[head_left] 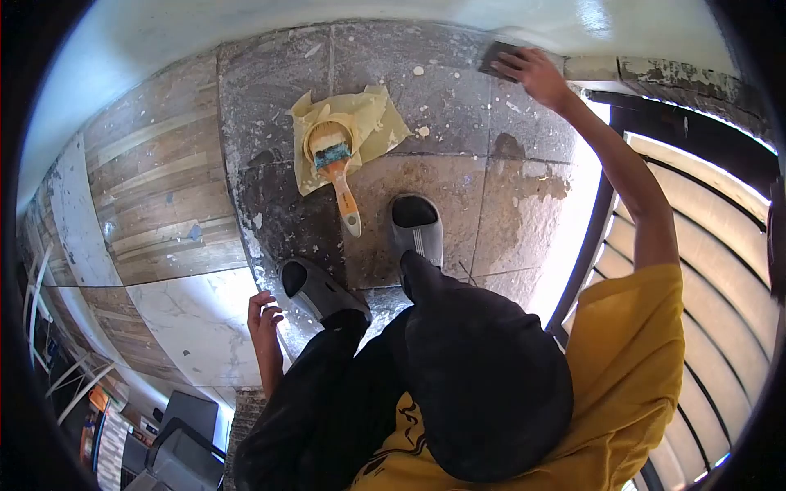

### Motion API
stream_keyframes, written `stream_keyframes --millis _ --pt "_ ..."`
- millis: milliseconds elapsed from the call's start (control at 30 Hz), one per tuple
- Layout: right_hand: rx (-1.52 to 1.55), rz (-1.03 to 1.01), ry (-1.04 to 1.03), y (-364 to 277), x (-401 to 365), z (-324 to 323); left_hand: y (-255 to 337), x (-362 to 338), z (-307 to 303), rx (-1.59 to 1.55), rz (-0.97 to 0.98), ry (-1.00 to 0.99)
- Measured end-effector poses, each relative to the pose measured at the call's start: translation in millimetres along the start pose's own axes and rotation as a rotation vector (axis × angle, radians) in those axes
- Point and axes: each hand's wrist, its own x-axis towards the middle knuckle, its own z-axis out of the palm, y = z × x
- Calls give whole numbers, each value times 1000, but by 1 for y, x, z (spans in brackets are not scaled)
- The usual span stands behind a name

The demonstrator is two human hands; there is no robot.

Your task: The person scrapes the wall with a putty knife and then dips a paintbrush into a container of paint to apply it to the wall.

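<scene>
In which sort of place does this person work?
Probably a home's entrance or doorway being painted or repaired: a brush rests on a small container over yellowish paper, pale spots mark the floor tiles, and a slatted gate or shutter stands at the right.

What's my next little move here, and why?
Probably a light rub along the foot of the wall with the dark flat pad: your right hand already has it close by, while the paintbrush lies in the round container.
</scene>
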Motion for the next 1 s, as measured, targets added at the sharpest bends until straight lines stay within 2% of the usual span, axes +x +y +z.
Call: stream_keyframes --millis 33,100,200,300,333,433,500,600,667,700,767,833,900,933,1000 --pt "7 -7 -3 -7 -1 -2 -1 -1 3 2 -9 5" --pt "26 36 145 -30 7 -19 -2 -2 8 54 21 -98" --pt "175 -62 288 -91 80 -60 3 14 10 76 67 -139" --pt "160 -158 194 -108 121 -45 31 12 10 151 186 -161" --pt "133 -187 233 -98 109 -36 37 8 5 142 223 -146" --pt "35 -117 49 -43 38 -28 36 5 1 92 274 -76" --pt "-23 -82 -23 -29 16 -35 24 15 6 4 173 -45" --pt "19 2 -51 -32 12 -52 15 18 20 32 126 -134" --pt "14 -71 224 -70 51 -68 16 11 24 59 133 -175" --pt "14 -69 229 -82 71 -70 22 11 26 77 143 -193" --pt "52 -108 201 -96 102 -58 33 12 24 148 179 -204" --pt "11 -129 194 -82 87 -42 40 10 14 123 242 -178" --pt "-28 -107 5 -63 58 -42 39 10 9 120 261 -128" --pt "-34 -114 10 -55 50 -41 32 13 8 87 232 -101" --pt "-31 -23 -179 -46 38 -49 24 17 14 43 177 -83"
